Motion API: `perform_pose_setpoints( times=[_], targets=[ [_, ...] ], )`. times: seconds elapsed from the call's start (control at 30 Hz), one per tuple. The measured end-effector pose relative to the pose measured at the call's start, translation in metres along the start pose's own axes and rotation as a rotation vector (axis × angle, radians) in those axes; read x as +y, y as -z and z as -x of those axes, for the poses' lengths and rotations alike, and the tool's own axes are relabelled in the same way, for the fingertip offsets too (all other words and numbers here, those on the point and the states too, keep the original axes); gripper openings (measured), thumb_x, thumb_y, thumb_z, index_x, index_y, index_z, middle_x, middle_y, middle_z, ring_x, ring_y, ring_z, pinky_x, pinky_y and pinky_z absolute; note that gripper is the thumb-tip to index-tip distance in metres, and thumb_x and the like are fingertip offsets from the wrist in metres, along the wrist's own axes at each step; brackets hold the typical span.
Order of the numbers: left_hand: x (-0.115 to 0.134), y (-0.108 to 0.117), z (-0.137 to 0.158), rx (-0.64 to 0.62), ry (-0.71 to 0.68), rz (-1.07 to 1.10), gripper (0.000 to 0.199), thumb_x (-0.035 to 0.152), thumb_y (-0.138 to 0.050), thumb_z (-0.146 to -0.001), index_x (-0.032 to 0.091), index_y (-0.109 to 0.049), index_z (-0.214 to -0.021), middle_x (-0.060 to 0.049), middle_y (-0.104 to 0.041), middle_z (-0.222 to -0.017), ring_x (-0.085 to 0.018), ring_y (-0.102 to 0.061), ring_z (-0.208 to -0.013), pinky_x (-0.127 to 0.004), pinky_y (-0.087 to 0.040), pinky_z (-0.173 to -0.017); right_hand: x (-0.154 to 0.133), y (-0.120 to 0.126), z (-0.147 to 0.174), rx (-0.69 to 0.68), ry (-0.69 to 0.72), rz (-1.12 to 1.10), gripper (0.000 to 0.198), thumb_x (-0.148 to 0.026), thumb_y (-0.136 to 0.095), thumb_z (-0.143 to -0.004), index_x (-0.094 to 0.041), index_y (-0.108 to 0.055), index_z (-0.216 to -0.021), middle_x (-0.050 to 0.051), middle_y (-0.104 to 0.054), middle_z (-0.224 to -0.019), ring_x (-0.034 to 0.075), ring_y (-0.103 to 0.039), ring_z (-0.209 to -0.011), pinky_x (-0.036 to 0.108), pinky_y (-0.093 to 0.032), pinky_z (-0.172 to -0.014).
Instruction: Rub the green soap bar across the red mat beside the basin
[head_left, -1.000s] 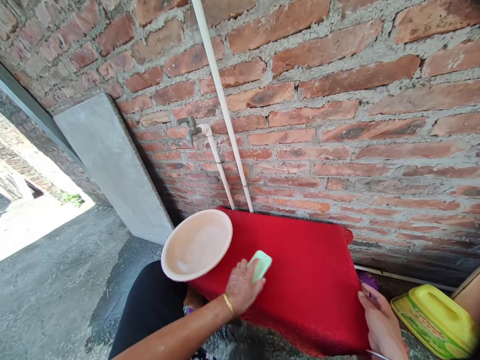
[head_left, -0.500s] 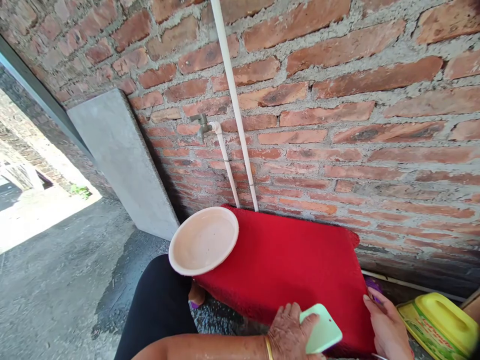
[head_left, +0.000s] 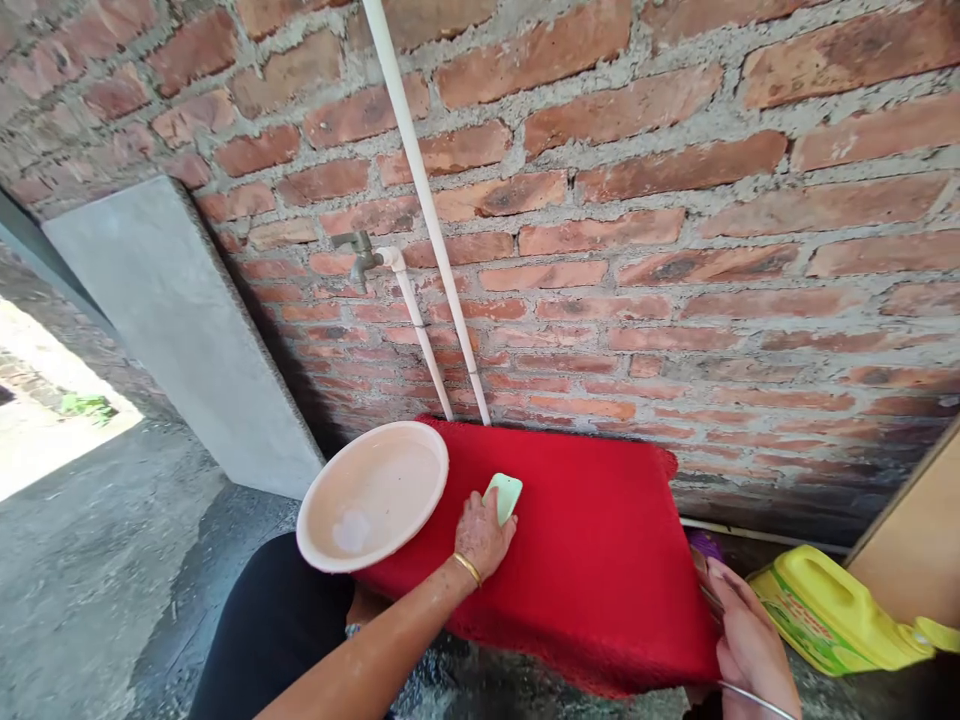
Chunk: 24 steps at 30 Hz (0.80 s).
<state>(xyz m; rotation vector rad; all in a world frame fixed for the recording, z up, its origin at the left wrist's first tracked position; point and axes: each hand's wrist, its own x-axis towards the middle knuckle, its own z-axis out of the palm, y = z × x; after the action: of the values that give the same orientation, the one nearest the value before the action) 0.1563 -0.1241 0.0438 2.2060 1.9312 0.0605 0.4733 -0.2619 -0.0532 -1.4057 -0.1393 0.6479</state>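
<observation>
My left hand (head_left: pixel 484 540), with a gold bracelet at the wrist, is closed on a pale green, flat plastic piece (head_left: pixel 507 492) with rounded corners and a small hole, like a scrubbing brush's back. It lies on a red cloth (head_left: pixel 585 560) spread over a low table-like surface. A pale pinkish basin (head_left: pixel 409 470) sits to the left of this hand, partly over the cloth's left end. At the right edge of the cloth, my right hand (head_left: pixel 750 630), with a silver bangle, is closed around the edge; its fingertips are partly hidden.
A brick wall (head_left: pixel 570 340) runs behind the cloth, with a tap (head_left: pixel 365 258) and white pipes (head_left: pixel 427 180) on it. To the left leans a grey slab (head_left: pixel 180 330). A yellow jug (head_left: pixel 840 610) lies at the right on the floor. Wet concrete (head_left: pixel 165 620) shows at left.
My left hand has moved forward and left across the cloth with the pale green piece, from the near edge to beside the basin. The right hand stays at the right edge.
</observation>
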Motion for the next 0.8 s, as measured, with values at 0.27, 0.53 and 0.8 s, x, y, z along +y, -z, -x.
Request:
perform_pose_setpoints(
  times=[0.27, 0.53, 0.8],
  targets=[
    [0.117, -0.038, 0.077, -0.341, -0.584, 0.135, 0.077, 0.058, -0.057, -0.084, 0.026, -0.041, -0.152, -0.015, -0.044, -0.15, -0.04, -0.041, -0.136, -0.055, -0.035, -0.113, -0.014, 0.015, -0.002, -0.029, -0.316, -0.203, 0.057, -0.046, -0.084, -0.047, -0.024, -0.064, -0.095, 0.006, -0.075, -0.085, 0.032, -0.073, -0.088, 0.051, -0.06, -0.078],
    [0.128, 0.006, 0.03, -0.195, -0.453, 0.149, 0.064, 0.053, -0.049, -0.089, 0.024, -0.049, -0.146, -0.014, -0.056, -0.129, -0.033, -0.053, -0.117, -0.045, -0.044, -0.102, -0.011, 0.011, 0.005, -0.017, -0.279, -0.23, 0.053, -0.048, -0.084, -0.051, -0.024, -0.063, -0.093, 0.004, -0.075, -0.084, 0.029, -0.073, -0.091, 0.047, -0.06, -0.081],
    [0.149, -0.021, 0.04, -0.249, -0.556, 0.049, 0.071, 0.052, -0.054, -0.087, 0.021, -0.044, -0.15, -0.019, -0.048, -0.141, -0.039, -0.046, -0.127, -0.054, -0.038, -0.107, -0.017, 0.009, 0.007, 0.003, -0.266, -0.217, 0.048, -0.043, -0.083, -0.052, -0.022, -0.064, -0.091, 0.003, -0.074, -0.081, 0.025, -0.073, -0.084, 0.041, -0.06, -0.078]
  ],
)
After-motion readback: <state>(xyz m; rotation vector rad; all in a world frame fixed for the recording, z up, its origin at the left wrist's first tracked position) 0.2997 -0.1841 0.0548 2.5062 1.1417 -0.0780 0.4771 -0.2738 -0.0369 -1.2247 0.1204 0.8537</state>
